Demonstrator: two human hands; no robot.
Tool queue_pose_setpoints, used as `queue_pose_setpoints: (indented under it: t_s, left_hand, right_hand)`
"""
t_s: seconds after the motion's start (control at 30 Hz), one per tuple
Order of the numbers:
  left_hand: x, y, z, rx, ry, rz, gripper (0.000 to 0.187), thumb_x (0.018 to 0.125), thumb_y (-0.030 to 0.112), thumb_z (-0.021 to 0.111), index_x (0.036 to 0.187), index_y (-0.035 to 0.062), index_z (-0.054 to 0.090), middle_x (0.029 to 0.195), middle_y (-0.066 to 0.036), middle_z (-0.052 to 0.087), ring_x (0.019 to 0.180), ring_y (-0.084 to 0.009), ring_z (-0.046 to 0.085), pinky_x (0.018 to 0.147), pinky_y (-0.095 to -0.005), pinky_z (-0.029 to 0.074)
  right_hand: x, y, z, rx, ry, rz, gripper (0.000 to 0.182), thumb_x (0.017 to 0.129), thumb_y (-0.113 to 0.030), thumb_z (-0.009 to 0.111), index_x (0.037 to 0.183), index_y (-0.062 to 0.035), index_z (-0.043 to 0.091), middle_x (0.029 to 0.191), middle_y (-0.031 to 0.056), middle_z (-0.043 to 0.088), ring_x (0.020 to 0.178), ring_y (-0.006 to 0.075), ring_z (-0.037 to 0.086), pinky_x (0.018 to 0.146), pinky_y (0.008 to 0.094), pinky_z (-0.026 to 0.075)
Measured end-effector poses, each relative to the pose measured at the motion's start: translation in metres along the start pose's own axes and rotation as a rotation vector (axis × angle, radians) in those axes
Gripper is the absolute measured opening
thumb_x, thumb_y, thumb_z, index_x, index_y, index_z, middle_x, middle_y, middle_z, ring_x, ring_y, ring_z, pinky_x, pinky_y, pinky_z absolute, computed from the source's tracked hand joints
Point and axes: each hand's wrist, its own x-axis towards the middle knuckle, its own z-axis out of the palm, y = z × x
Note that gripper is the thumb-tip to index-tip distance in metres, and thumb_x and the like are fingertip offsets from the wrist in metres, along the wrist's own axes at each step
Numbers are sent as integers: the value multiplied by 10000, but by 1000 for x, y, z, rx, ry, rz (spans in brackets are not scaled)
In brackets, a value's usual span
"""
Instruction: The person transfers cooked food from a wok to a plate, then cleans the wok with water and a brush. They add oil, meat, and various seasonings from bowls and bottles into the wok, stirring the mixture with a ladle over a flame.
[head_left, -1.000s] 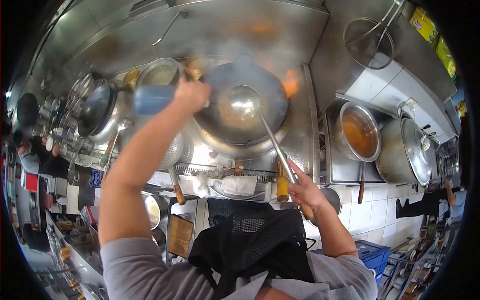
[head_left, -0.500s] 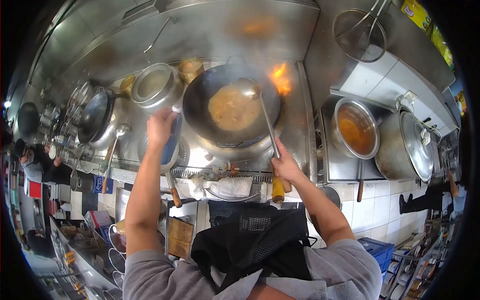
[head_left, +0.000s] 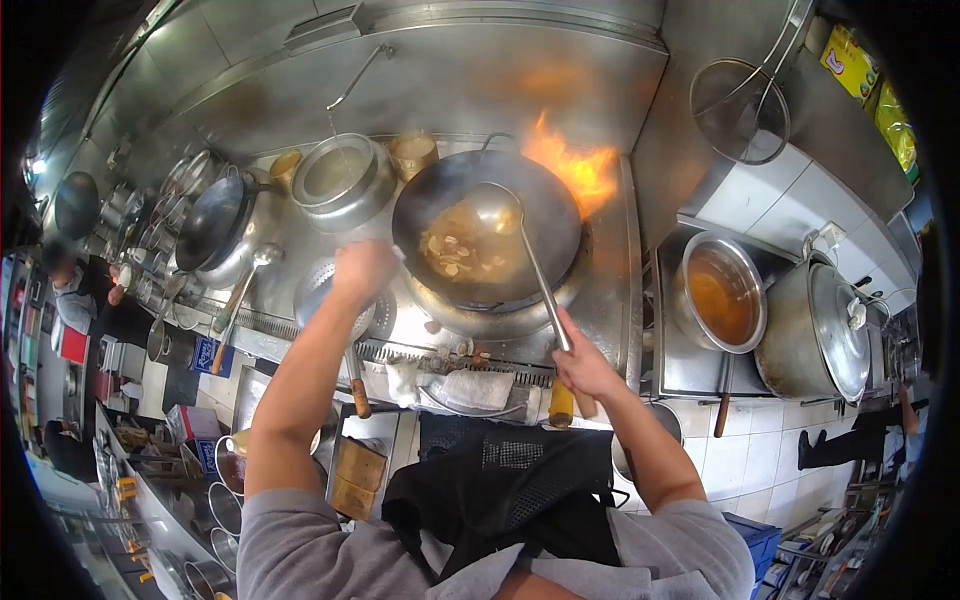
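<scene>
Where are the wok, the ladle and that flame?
wok (head_left: 560, 215), head view, dark inner wall at right.
ladle (head_left: 497, 208), head view, its bowl over the food.
flame (head_left: 575, 165), head view, middle of the fire at the wok's far right rim.

Left hand (head_left: 365, 268) raised, blurred; right hand (head_left: 583, 366) closed, arm bent.

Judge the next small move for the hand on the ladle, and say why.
Probably sweep the long steel ladle through the food in the dark round wok. The right hand grips its handle, the bowl sits over sauced pieces, and orange flames lick the far rim.
</scene>
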Motion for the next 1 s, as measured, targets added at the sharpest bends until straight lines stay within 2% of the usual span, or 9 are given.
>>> queue_pose_setpoints:
  t_s: [0.07,0.4,0.5,0.57,0.63,0.67,0.73,0.87,1.0]
  left_hand:
    - [24,20,26,129,-112,59,211,850,284,662,961,127,750,961,-112,743,950,-311,703,907,-494,469]
    - [60,62,50,299,-150,162,222,881,286,604,966,147,753,986,-138,741,952,-290,717,914,-471,439]
    - [28,14,25,92,-39,58,241,888,298,643,989,109,754,958,-150,741,899,-289,726,860,-433,484]
    - [10,-31,18,-406,297,54,276,877,304,705,1025,76,748,924,-157,741,834,-286,725,780,-394,524]
    - [-20,-63,-8,-553,323,-118,290,867,290,740,1050,64,745,895,-155,743,802,-259,722,727,-350,536]
    - [-38,-95,-10,-576,404,-162,272,866,265,738,1045,60,746,873,-152,742,774,-235,716,725,-345,529]
    - [-77,-140,-35,-562,402,-326,279,868,263,734,1042,46,749,888,-160,739,785,-277,714,757,-374,533]
    - [-146,-287,-28,-654,550,-519,271,841,244,749,1040,60,738,859,-158,733,779,-275,705,744,-382,526]
    - [-236,-341,-46,-453,649,-732,316,826,235,754,1087,64,701,695,-79,688,627,-164,655,605,-342,500]
  right_hand:
    - [-33,-18,-14,353,-127,113,825,930,26,506,1609,-232,113,679,30,500,531,112,490,488,267,421]
    - [-66,-18,-10,460,-181,148,806,930,45,490,1606,-218,140,680,20,446,490,110,435,473,252,391]
    - [-35,-3,-5,302,-105,108,813,926,16,514,1607,-208,130,674,39,474,492,121,474,462,267,402]
    - [2,28,5,268,-67,73,815,919,-3,517,1605,-206,128,676,50,497,497,136,503,449,297,416]
    - [43,69,24,-274,313,-90,798,927,-36,510,1603,-236,136,696,58,521,500,146,513,439,325,421]
    - [39,54,36,-293,265,-109,798,927,-36,510,1603,-236,136,696,58,521,500,146,513,439,325,421]
    - [15,9,56,-58,235,112,788,928,-69,530,1596,-278,167,709,55,521,503,148,508,448,324,431]
    - [14,17,28,984,-295,180,776,953,-64,536,1582,-332,170,703,35,491,487,122,441,442,287,408]
    - [47,33,53,254,31,41,743,972,-31,494,1583,-304,171,720,44,504,477,118,441,423,310,409]
